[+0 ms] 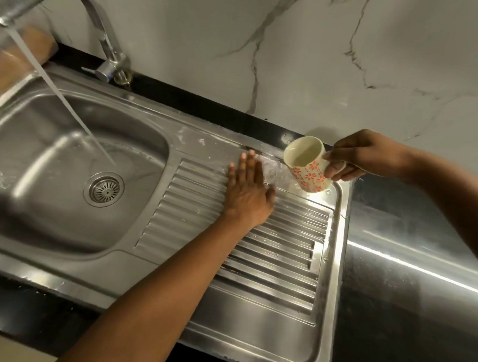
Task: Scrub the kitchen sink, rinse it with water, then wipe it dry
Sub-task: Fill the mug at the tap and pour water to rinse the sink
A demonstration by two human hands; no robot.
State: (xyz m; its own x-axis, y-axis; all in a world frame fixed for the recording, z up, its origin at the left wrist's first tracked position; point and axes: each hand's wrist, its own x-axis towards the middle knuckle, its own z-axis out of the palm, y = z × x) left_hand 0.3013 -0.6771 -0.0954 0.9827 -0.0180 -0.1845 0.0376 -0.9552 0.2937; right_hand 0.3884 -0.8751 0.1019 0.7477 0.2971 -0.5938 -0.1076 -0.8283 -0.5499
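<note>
A steel sink basin [42, 195] with a round drain [104, 189] lies at the left. Its ribbed drainboard [278, 252] stretches to the right. Water streams from the tap [107, 41] into the basin. My left hand [247, 192] lies flat, fingers straight, on the wet far part of the drainboard. My right hand [360, 155] grips the handle of a cream mug with red flowers [307, 164], tilted toward the left hand just above the drainboard's far right corner. Water and white residue spread between the mug and my left fingers.
A marble-patterned wall [291, 60] rises behind the sink. A black counter [419, 255] runs to the right and along the front edge. A brown and clear container [23, 54] stands at the far left behind the basin.
</note>
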